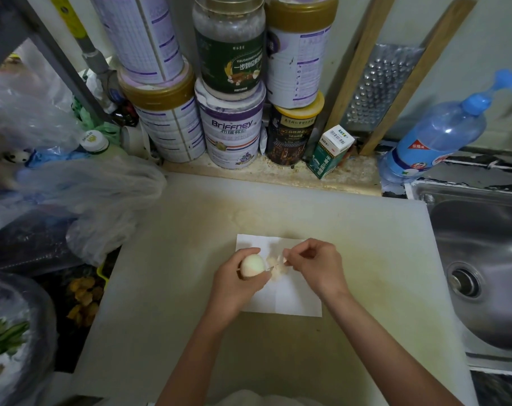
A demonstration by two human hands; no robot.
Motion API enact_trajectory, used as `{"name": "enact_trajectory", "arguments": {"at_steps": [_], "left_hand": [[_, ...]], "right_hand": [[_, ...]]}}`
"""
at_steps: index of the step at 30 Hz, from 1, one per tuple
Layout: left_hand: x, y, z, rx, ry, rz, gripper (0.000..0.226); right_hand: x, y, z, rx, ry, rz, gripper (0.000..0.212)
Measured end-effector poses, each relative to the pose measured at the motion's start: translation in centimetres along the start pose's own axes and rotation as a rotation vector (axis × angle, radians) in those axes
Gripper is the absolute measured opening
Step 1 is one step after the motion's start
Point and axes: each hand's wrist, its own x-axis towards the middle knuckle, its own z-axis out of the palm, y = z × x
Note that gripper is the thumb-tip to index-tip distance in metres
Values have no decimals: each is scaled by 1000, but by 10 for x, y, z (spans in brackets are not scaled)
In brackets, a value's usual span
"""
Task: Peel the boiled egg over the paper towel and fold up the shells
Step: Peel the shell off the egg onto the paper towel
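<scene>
We see one cutting board (278, 206) under one paper towel (290, 300), over whose left part the left hand (237, 284) curls round the single egg (252, 266), the right hand (316, 265) pinching a fragment above the towel's one shell heap (278, 271).

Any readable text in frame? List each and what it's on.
"Briffney": white and purple can
"YIBUDAOWEI", "一步到位": green-labelled jar
"KELE": green and white carton
Too blurred or small to read: dark can, blue bottle label, fine print on the other purple cans.
</scene>
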Motion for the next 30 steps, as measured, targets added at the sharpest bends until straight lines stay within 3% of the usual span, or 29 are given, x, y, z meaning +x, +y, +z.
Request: {"name": "enact_trajectory", "arguments": {"at_steps": [3, 8, 15, 19, 30], "left_hand": [[-3, 1, -6, -310, -50, -93, 38], [-6, 2, -14, -554, -136, -138, 36], [-6, -3, -14, -537, -217, -94, 54], [-7, -3, -12, -406, -162, 10, 51], [-7, 0, -13, -217, -146, 122, 57]], "right_hand": [[-3, 9, 9, -67, -50, 22, 17], [-5, 17, 16, -128, -32, -2, 23], [-19, 0, 9, -28, -36, -148, 14], [-33, -22, 6, 65, -151, -221, 10], [-32, -27, 4, -13, -161, -157, 13]]}}
